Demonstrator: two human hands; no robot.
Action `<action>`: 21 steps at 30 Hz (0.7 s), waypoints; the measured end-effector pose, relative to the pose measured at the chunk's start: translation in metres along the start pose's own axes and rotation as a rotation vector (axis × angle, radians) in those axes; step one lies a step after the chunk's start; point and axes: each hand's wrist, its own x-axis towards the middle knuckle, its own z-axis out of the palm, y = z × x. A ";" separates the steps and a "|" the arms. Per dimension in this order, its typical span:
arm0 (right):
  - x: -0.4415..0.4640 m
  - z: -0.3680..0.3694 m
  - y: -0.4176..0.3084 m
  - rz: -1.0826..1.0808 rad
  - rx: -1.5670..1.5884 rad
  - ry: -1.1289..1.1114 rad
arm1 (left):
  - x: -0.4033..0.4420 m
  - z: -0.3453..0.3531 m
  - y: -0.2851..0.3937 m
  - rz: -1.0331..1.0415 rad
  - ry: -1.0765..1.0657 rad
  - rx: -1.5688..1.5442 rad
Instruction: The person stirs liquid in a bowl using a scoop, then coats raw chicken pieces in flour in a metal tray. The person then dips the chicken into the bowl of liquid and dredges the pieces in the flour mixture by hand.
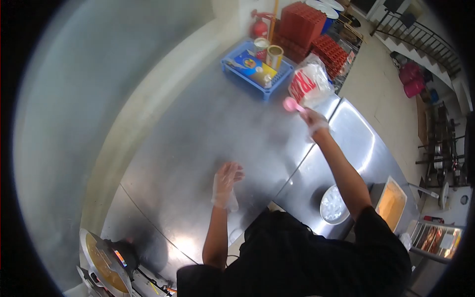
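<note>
Right hand: up at full stretch, this hand (315,122) had its fingers closed round the handle of a pink scoop (290,103), a clear glove bunched at the wrist
Pink scoop: out in front of the fingers it went, bowl end pointing away from the person, just beside the bag and near the basket's corner
Left hand: nothing in this one, folks; the hand (228,180) hung above the worktop (188,143), fingers loosely spread and a little bent, a clear glove over it too
Printed bag: a white plastic bag (311,81) with big red lettering sat crumpled close beyond the right hand
Blue basket: over by the wall side stood the basket (245,83), carrying a blue-and-yellow packet (252,68) and a gold-coloured tin (274,57), with a paler tin (261,48) alongside
Metal bowl: under the right forearm's side sat a round bowl (322,210), something clear and shiny inside; what it was, I could not tell
Orange tray: past that bowl, a rectangular tray (404,198) held an orange-brown filling
Pan: away at the left, a wide pan (84,245) showed golden-brown liquid, well apart from both hands
</note>
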 end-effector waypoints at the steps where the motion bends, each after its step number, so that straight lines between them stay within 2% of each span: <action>1: 0.062 0.001 0.031 0.007 0.117 -0.151 | -0.009 -0.009 0.003 0.038 0.061 -0.021; 2: 0.123 0.001 0.064 0.011 0.235 -0.304 | -0.016 -0.016 0.007 0.080 0.119 -0.041; 5: 0.188 0.067 0.082 0.055 0.324 0.224 | -0.041 -0.031 0.017 0.061 0.264 -0.071; 9: 0.226 0.097 0.077 0.001 -1.359 0.245 | -0.070 -0.036 0.012 0.020 0.358 -0.151; 13: 0.214 0.119 0.051 0.113 -0.261 0.162 | -0.082 -0.026 0.009 0.004 0.340 -0.178; 15: 0.205 0.103 0.052 -0.091 -0.586 0.079 | -0.080 -0.016 0.011 -0.005 0.304 -0.192; 17: 0.126 0.099 0.035 -0.067 -0.155 -0.014 | -0.078 -0.003 0.015 0.001 0.248 -0.201; 21: -0.021 0.048 0.020 0.082 -0.052 -0.122 | -0.060 0.023 0.028 0.007 0.071 -0.143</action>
